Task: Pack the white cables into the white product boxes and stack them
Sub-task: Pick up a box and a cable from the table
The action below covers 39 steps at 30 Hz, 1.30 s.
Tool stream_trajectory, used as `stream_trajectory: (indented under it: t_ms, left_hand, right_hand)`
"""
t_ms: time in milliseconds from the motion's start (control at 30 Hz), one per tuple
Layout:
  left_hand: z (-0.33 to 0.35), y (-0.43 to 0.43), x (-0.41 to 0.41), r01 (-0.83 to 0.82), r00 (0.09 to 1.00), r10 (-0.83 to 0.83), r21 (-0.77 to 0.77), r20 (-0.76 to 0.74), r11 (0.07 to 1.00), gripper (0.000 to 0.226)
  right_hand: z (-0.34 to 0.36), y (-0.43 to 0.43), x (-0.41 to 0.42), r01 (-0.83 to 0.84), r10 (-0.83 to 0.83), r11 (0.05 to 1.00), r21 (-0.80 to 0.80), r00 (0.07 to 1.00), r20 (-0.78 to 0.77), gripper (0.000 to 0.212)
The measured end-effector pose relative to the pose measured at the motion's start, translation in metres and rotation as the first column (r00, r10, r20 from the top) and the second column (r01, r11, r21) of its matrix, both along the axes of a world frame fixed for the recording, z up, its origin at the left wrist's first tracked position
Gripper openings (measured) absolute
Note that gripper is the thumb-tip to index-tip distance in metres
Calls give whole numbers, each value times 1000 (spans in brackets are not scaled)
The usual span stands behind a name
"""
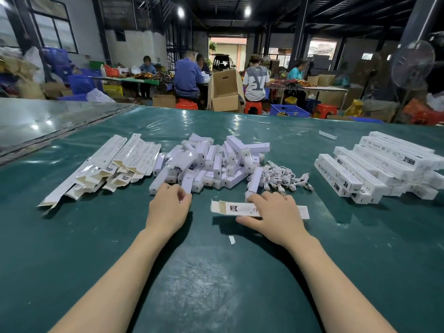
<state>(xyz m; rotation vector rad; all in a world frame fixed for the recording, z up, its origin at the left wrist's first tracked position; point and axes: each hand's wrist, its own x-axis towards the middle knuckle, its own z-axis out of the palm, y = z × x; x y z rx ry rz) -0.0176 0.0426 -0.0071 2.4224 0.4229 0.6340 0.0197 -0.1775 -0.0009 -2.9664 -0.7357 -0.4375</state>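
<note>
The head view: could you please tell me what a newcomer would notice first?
A jumbled heap of small white boxes lies in the middle, with tangled white cables to its right. A neat stack of closed product boxes sits far right. Nearest, the left hand pinches one small box while the right hand holds an open product box.

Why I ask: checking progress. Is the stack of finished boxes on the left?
No, the stacked boxes sit on the right; open boxes lie on the left.
</note>
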Motion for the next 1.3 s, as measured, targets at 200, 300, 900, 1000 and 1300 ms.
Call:
stream_trajectory:
  t_ms: [200, 300, 900, 1000, 1300]
  left_hand:
    - [10, -5, -1, 35, 999, -42, -271, -21, 962, 49]
    - [29, -10, -5, 164, 978, -198, -850, 72, 501, 26]
    - [19, -37, -11, 358, 908, -281, -924, 311, 133, 18]
    - [17, -38, -10, 354, 909, -301, -917, 290, 186, 28]
    - [9, -50, -9, 337, 941, -115, -855, 318, 394, 13]
  right_hand:
    - [-3, 1, 0, -24, 23, 1000, -4, 1000, -19, 54]
    - [-4, 1, 0, -9, 9, 999, 32, 1000, 21, 54]
    - [1, -1, -3, 5, -38, 956, 292, 994, 107, 49]
    - [-1, 0, -3, -11, -25, 960, 281, 992, 123, 68]
    - [-1, 3, -5, -37, -13, 945, 324, 989, 151, 60]
